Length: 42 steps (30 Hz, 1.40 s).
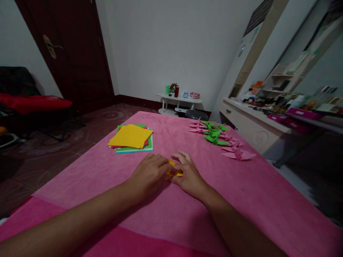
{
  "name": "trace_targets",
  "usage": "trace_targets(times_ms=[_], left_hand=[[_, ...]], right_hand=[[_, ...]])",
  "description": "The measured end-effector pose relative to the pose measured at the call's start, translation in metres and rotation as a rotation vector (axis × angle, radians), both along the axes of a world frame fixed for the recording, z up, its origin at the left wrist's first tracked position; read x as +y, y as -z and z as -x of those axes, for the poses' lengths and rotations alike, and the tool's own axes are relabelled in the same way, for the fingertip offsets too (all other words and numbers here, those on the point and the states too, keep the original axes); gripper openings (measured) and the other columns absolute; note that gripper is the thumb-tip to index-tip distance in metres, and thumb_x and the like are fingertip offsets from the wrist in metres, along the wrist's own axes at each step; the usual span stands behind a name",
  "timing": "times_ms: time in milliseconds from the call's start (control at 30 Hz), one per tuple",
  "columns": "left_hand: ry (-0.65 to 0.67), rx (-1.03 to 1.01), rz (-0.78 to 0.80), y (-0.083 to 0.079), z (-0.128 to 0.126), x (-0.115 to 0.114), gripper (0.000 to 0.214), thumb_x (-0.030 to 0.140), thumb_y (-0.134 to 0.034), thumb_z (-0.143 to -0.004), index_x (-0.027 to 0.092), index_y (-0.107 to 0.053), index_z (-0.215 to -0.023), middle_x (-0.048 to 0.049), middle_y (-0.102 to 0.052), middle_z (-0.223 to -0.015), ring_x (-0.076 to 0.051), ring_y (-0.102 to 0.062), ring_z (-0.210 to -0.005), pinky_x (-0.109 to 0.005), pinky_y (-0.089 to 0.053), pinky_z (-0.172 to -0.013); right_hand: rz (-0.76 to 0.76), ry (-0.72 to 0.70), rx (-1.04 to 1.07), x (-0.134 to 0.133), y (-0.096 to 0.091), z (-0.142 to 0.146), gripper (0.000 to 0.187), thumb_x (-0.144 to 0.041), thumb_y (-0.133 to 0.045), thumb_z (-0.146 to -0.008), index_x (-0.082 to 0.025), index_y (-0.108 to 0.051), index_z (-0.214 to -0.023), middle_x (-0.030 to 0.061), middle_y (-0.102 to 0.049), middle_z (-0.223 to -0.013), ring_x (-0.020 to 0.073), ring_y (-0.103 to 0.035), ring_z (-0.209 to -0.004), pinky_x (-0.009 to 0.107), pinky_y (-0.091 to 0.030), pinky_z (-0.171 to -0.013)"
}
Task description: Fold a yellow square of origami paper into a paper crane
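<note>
Between my two hands, low over the pink cloth point(160, 217), is a small piece of folded yellow paper point(171, 172). My left hand point(150, 172) grips its left side, with the fingers curled around it. On the other side, my right hand point(189, 175) pinches the paper between thumb and fingers. Much of the folded paper is hidden behind the fingers. A stack of coloured paper sheets point(131, 136), yellow on top with red, green, white and blue edges below, lies beyond my left hand.
Folded pink paper cranes point(238, 154) and green paper cranes point(214, 135) sit along the table's right side. A white stand point(179, 98) with small items stands by the far wall. To the right is a cluttered dresser point(257, 121); a red-covered chair point(32, 103) is at left.
</note>
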<state>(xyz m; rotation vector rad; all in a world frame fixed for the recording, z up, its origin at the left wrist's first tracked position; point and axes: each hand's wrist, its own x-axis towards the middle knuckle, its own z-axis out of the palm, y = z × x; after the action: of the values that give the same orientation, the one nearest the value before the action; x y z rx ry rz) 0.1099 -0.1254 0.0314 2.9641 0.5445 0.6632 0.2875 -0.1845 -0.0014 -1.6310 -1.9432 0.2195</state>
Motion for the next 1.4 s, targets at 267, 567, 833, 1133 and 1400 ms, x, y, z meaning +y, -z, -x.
trace_targets(times_ms=[267, 567, 833, 1133, 1400], left_hand=[[-0.032, 0.143, -0.020, -0.001, -0.012, 0.011, 0.011, 0.029, -0.058, -0.080, 0.023, -0.066, -0.076, -0.0022, -0.065, -0.073, -0.020, -0.052, -0.082, -0.035, -0.028, -0.073], [0.040, 0.316, 0.078, -0.005, -0.026, 0.018, 0.015, 0.023, -0.055, -0.076, 0.023, -0.068, -0.083, -0.0040, -0.066, -0.076, -0.017, -0.056, -0.067, -0.026, -0.028, -0.055], [0.028, 0.294, 0.297, -0.001, -0.024, 0.035, 0.016, 0.020, -0.059, -0.070, 0.025, -0.069, -0.081, -0.0004, -0.069, -0.076, -0.015, -0.059, -0.067, -0.022, -0.030, -0.055], [0.037, 0.273, 0.186, 0.001, -0.024, 0.031, 0.014, 0.019, -0.056, -0.071, 0.024, -0.068, -0.077, -0.0012, -0.068, -0.076, -0.016, -0.059, -0.070, -0.025, -0.028, -0.055], [0.054, 0.265, 0.260, 0.000, -0.021, 0.034, 0.013, 0.024, -0.060, -0.072, 0.025, -0.069, -0.081, -0.0009, -0.070, -0.078, -0.016, -0.060, -0.070, -0.024, -0.030, -0.055]], right_hand=[[0.061, -0.020, 0.090, -0.002, -0.004, -0.019, 0.016, -0.020, -0.077, -0.062, -0.025, -0.070, -0.076, 0.0025, -0.050, -0.128, 0.0220, -0.036, -0.122, 0.039, -0.029, -0.102], [0.065, -0.020, 0.008, -0.005, -0.016, -0.027, 0.013, -0.015, -0.073, -0.066, -0.026, -0.072, -0.073, 0.0020, -0.061, -0.098, 0.0193, -0.050, -0.098, 0.032, -0.038, -0.085], [0.187, 0.003, 0.044, -0.001, -0.013, -0.028, 0.014, -0.012, -0.062, -0.071, -0.022, -0.070, -0.077, -0.0015, -0.063, -0.075, 0.0120, -0.054, -0.067, 0.024, -0.036, -0.062], [0.125, 0.003, -0.042, -0.003, -0.014, -0.022, 0.013, -0.008, -0.060, -0.071, -0.020, -0.066, -0.072, -0.0019, -0.061, -0.072, 0.0116, -0.053, -0.067, 0.022, -0.034, -0.061], [0.061, 0.014, -0.126, -0.004, -0.017, -0.015, 0.005, -0.017, -0.067, -0.074, -0.021, -0.067, -0.071, -0.0008, -0.057, -0.072, 0.0135, -0.050, -0.073, 0.025, -0.032, -0.064]])
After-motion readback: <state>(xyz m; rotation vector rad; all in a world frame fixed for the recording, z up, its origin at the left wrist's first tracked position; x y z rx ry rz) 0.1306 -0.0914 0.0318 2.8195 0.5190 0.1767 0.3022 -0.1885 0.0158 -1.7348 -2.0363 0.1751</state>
